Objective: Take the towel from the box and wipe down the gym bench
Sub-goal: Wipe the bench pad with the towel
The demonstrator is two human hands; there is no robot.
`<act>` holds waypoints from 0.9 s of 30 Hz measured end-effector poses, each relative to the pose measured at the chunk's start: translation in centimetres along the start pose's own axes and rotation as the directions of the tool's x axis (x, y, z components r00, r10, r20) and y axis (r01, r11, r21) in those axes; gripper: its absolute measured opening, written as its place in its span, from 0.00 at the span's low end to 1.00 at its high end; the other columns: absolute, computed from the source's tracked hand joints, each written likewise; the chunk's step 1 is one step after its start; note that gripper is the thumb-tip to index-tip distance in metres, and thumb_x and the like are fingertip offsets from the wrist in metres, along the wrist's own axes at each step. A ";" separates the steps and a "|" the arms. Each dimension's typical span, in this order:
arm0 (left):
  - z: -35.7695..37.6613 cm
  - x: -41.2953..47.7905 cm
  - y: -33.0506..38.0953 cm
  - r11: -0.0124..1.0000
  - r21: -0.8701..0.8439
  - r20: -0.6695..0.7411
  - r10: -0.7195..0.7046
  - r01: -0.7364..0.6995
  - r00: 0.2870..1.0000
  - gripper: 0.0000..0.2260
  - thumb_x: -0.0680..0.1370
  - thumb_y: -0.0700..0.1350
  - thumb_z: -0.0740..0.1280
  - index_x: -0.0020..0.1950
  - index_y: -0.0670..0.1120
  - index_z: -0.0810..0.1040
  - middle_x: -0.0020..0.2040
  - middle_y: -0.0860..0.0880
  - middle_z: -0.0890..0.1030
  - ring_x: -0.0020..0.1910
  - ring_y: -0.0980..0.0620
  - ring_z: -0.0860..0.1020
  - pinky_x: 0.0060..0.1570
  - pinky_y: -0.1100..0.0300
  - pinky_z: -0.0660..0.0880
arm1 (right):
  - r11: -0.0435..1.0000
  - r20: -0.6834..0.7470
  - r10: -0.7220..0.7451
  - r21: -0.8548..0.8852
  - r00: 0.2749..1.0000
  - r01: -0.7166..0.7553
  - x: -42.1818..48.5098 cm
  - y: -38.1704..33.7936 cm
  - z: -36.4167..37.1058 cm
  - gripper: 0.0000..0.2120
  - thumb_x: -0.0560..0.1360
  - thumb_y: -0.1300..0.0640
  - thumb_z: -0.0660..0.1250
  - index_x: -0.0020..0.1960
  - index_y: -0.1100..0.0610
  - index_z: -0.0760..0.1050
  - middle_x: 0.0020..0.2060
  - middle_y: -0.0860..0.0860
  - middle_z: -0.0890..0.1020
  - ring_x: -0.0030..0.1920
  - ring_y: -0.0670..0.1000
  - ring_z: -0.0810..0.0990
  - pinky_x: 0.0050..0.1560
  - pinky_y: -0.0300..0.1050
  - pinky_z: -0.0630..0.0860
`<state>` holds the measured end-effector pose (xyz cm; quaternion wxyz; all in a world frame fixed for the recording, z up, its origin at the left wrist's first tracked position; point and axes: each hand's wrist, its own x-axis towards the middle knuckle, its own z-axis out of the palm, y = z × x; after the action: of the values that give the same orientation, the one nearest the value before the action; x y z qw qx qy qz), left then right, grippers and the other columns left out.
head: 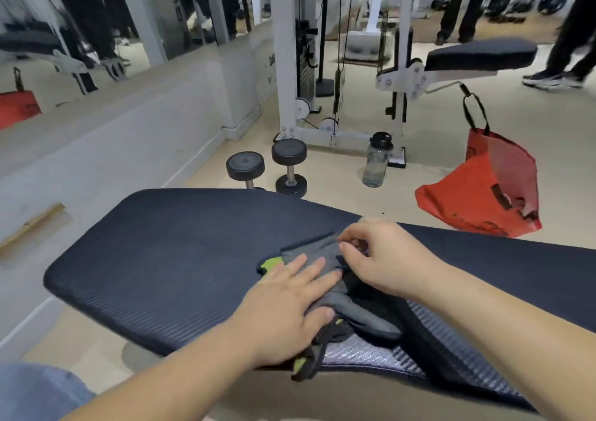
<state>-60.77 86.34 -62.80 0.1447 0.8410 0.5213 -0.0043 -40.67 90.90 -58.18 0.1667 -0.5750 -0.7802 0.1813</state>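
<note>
Had a grey towel (pixel 312 251) with green trim bunched up on the dark gym bench (pixel 154 259) — about the middle of it, with one end hanging over the near edge. Pressed the left hand (pixel 290 301) flat on the towel, fingers straight and a little spread. Pinched a fold at the towel's far side with the right hand (pixel 383 256), fingers curled in to meet the thumb. Saw on the floor past the far edge of the bench two black dumbbells (pixel 289 151) standing on end side by side, then a clear water bottle (pixel 377 162) with a black cap, then a red bag (pixel 477 195) slumped further right — all apart from the bench. Saw a white cable machine (pixel 285 66) and another padded seat (pixel 480 54) behind them.
</note>
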 end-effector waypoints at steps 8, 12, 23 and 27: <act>2.6 6.7 10.4 0.997 -0.072 -0.017 0.001 -0.003 1.000 0.28 0.84 0.58 0.51 0.83 0.57 0.47 0.85 0.52 0.46 0.83 0.45 0.41 0.81 0.44 0.41 | 0.988 -0.092 0.136 -0.057 0.986 -0.142 -4.2 6.9 -2.7 0.15 0.79 0.50 0.64 0.63 0.49 0.80 0.54 0.47 0.81 0.60 0.51 0.79 0.59 0.53 0.78; 0.8 9.2 10.1 0.988 -0.120 0.016 0.097 -0.094 0.995 0.30 0.81 0.61 0.59 0.82 0.60 0.54 0.85 0.56 0.50 0.83 0.52 0.45 0.82 0.50 0.46 | 0.978 -0.062 0.204 -0.027 0.977 -0.206 -5.8 8.8 -3.6 0.17 0.79 0.52 0.65 0.67 0.50 0.78 0.58 0.47 0.81 0.62 0.50 0.78 0.61 0.52 0.77; -2.2 8.1 5.3 0.895 -0.446 -0.357 -0.172 -0.005 0.918 0.20 0.74 0.35 0.64 0.61 0.51 0.83 0.69 0.56 0.76 0.70 0.55 0.72 0.69 0.60 0.68 | 0.859 0.196 0.264 -0.493 0.944 -0.138 -3.6 6.0 0.2 0.40 0.76 0.28 0.39 0.84 0.45 0.48 0.81 0.58 0.57 0.80 0.59 0.54 0.76 0.73 0.47; -1.6 8.8 6.0 0.921 -0.389 -0.330 -0.103 -0.036 0.938 0.19 0.76 0.37 0.63 0.63 0.52 0.82 0.72 0.56 0.74 0.72 0.56 0.68 0.67 0.64 0.63 | 0.764 0.020 0.526 -0.451 0.850 -0.461 -2.2 13.0 -3.4 0.31 0.80 0.31 0.45 0.80 0.41 0.58 0.76 0.56 0.65 0.78 0.58 0.60 0.75 0.70 0.56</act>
<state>-51.69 91.93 -61.24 0.2152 0.7738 0.5436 0.2438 -27.56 92.63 -61.44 -0.0752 -0.7675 -0.6310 0.0838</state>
